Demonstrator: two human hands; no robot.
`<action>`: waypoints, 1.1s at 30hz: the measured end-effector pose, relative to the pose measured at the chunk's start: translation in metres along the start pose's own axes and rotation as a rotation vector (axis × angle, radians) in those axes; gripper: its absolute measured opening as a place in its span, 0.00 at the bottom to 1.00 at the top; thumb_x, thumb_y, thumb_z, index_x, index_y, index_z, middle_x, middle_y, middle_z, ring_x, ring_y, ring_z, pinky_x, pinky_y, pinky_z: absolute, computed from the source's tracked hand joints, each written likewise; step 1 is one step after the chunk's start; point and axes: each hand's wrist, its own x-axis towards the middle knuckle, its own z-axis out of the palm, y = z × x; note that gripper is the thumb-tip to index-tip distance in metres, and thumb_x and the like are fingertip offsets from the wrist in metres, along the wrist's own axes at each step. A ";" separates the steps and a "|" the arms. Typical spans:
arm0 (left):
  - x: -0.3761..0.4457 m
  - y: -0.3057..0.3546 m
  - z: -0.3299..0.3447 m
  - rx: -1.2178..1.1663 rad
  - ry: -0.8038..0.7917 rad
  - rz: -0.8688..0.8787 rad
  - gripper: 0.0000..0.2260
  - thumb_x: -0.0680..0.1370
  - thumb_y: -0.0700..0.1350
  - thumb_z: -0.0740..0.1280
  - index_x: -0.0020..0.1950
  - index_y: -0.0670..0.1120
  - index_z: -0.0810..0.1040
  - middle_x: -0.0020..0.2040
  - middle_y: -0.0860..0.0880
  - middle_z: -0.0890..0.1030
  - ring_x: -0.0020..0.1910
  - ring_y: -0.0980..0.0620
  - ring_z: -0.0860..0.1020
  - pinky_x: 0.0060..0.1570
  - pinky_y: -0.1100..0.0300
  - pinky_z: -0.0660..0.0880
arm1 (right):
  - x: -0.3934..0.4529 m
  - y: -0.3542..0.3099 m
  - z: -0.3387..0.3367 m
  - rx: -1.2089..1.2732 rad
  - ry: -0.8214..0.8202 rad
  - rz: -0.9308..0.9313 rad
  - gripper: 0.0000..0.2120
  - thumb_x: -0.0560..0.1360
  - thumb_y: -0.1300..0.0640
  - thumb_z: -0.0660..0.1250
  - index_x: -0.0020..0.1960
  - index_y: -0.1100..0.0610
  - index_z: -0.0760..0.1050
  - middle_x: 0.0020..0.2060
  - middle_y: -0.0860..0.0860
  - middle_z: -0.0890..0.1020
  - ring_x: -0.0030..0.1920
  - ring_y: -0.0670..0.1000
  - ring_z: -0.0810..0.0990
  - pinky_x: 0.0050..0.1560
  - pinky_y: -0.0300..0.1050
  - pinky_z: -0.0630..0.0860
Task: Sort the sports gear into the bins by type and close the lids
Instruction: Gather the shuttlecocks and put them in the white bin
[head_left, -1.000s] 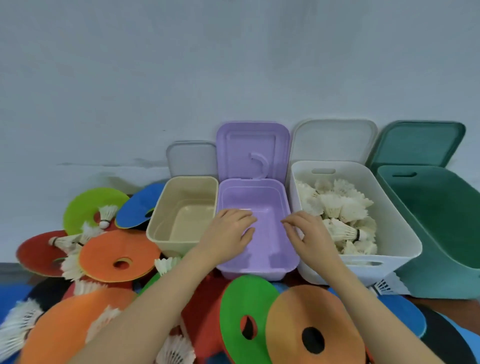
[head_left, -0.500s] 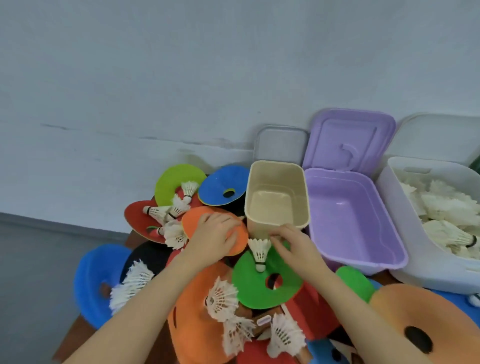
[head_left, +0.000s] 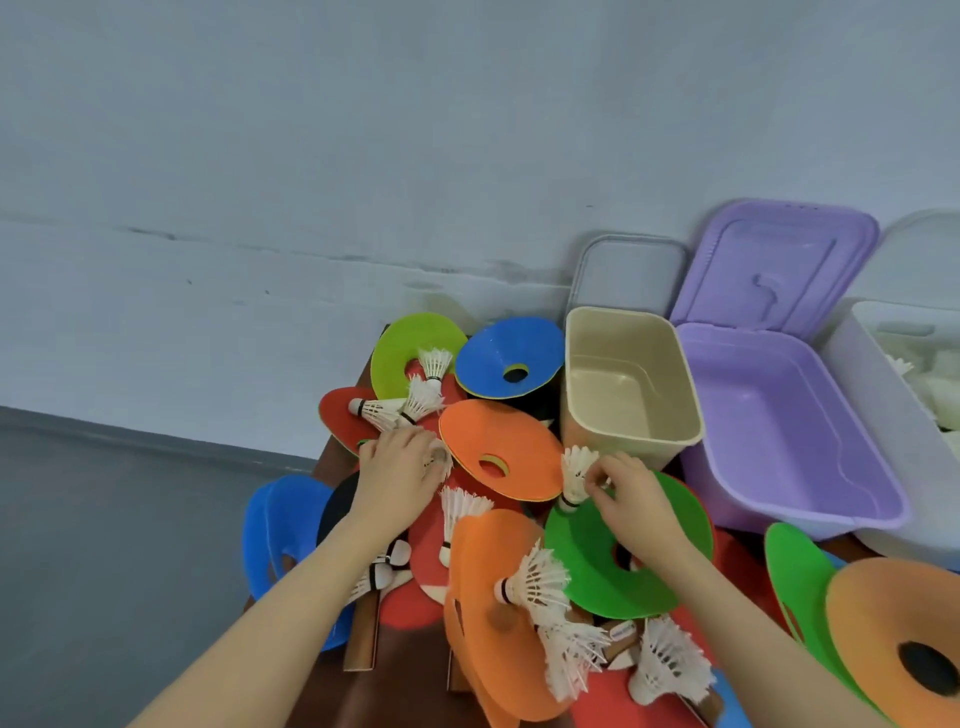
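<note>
Right hand: fingertips pinching the feathers of a white shuttlecock, held upright, cork down, over the inner edge of a green disc, just in front of the beige bin.
Left hand: fingers curled down, a shuttlecock partly under the fingertips, beside an orange disc; grip cannot be told.
Beige bin: open, nothing inside, grey lid upright behind.
Purple bin: open, nothing inside, lid propped at the back.
White bin: at the right edge of the table, shuttlecocks inside.
Loose pile at the table's left end: coloured discs, more shuttlecocks, wooden paddle handles.
</note>
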 end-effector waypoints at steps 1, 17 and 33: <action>0.004 -0.002 0.000 0.040 -0.015 -0.019 0.16 0.79 0.49 0.61 0.65 0.47 0.73 0.65 0.50 0.73 0.66 0.48 0.67 0.60 0.52 0.58 | 0.001 -0.005 -0.002 0.020 0.031 0.001 0.07 0.72 0.63 0.68 0.38 0.54 0.73 0.36 0.47 0.76 0.39 0.50 0.72 0.41 0.48 0.70; 0.027 -0.023 0.011 -0.102 0.223 -0.059 0.06 0.76 0.45 0.68 0.47 0.48 0.84 0.47 0.51 0.83 0.50 0.49 0.76 0.48 0.56 0.58 | 0.000 -0.027 -0.011 0.112 0.292 -0.087 0.06 0.71 0.64 0.70 0.40 0.55 0.76 0.36 0.45 0.76 0.39 0.49 0.74 0.42 0.53 0.73; 0.091 0.150 -0.006 -0.333 0.508 0.427 0.10 0.73 0.49 0.65 0.42 0.48 0.84 0.40 0.53 0.83 0.42 0.55 0.76 0.43 0.56 0.67 | 0.010 0.028 -0.113 0.196 0.583 -0.111 0.03 0.69 0.60 0.69 0.40 0.53 0.78 0.37 0.41 0.76 0.41 0.45 0.72 0.45 0.50 0.69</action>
